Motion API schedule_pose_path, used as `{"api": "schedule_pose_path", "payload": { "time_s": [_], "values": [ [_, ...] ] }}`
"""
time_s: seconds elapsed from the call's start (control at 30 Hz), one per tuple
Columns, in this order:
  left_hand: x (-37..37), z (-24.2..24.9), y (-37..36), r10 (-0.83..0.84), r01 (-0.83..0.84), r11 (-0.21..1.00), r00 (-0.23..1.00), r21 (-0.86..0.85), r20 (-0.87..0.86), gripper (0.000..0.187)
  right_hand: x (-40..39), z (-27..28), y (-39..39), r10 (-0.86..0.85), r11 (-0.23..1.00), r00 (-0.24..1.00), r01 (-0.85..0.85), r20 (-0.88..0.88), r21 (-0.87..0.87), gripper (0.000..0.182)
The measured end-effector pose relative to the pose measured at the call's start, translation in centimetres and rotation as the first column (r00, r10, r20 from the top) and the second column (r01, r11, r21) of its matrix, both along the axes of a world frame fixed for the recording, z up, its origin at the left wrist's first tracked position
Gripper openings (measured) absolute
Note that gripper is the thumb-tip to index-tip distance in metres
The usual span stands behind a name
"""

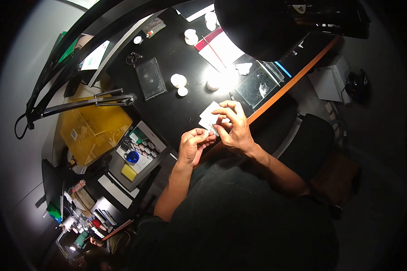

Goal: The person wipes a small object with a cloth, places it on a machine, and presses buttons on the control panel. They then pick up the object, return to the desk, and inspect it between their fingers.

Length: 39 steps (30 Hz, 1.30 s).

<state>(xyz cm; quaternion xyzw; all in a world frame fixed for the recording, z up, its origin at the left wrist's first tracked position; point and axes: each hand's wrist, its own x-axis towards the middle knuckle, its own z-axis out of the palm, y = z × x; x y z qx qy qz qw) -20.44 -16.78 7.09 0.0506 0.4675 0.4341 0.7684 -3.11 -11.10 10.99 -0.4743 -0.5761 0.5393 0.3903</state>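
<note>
Near the desk's front edge, my left hand (194, 145) is closed, thumb and fingertips pinched at the lower end of a small white paper (208, 118). My right hand (235, 128) grips the same paper from the right side, its thumb bent under and its fingers curled over it. The two hands almost touch at the fingertips. Anything small between the fingertips is too small to make out. Beyond the paper, a white jar (213, 84) stands in the bright lamp light. A glass plate (256, 86) lies to the right of the hands.
White containers (178, 81) stand mid-desk, left of the jar. A dark rectangular tray (150, 77) lies further left. A lamp head (257, 27) hangs over the desk's upper right. At left are a yellow box (92, 128) and a tray of small bottles (142, 142). Another person's hand (95, 241) shows lower left.
</note>
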Motion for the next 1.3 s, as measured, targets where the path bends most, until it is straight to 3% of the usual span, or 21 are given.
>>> {"api": "schedule_pose_path", "payload": {
  "time_s": [0.27,0.37,0.47,0.57,0.93,1.13,1.3],
  "values": [
    [-0.3,-0.7,0.0,0.001,0.002,0.999,0.994,-0.033,0.11,0.009,0.1,-0.7,0.0,0.014,0.999,1.0,-0.014,0.014,0.034,0.038],
    [-0.4,-0.8,-0.1,0.023,-0.013,0.998,0.988,-0.068,0.151,0.009,0.0,-1.0,0.0,-0.015,0.995,1.0,0.012,0.022,0.099,0.04],
    [-0.6,-1.1,-0.2,0.04,-0.019,0.996,0.972,-0.091,0.231,0.01,0.0,-0.1,0.3,-0.039,0.957,0.988,-0.007,0.152,0.291,0.042],
    [-0.7,-1.4,-0.2,0.034,-0.01,0.995,0.964,-0.095,0.263,0.01,0.3,-1.1,0.3,0.018,0.939,0.979,-0.086,0.202,0.332,0.041],
    [-1.0,-1.2,0.2,0.006,0.021,0.989,0.984,-0.148,0.181,0.013,0.6,-1.9,-0.2,0.101,0.871,0.92,-0.265,0.378,0.413,0.052],
    [-0.9,-1.1,0.2,0.001,0.013,0.992,0.993,-0.124,0.12,0.014,0.4,-2.3,-0.2,0.09,0.875,0.927,-0.248,0.364,0.415,0.051],
    [-0.9,-0.4,0.5,-0.069,0.073,0.993,0.996,-0.087,0.051,0.014,0.5,-1.7,0.2,0.103,0.906,0.963,-0.193,0.247,0.376,0.045]
  ]
}}
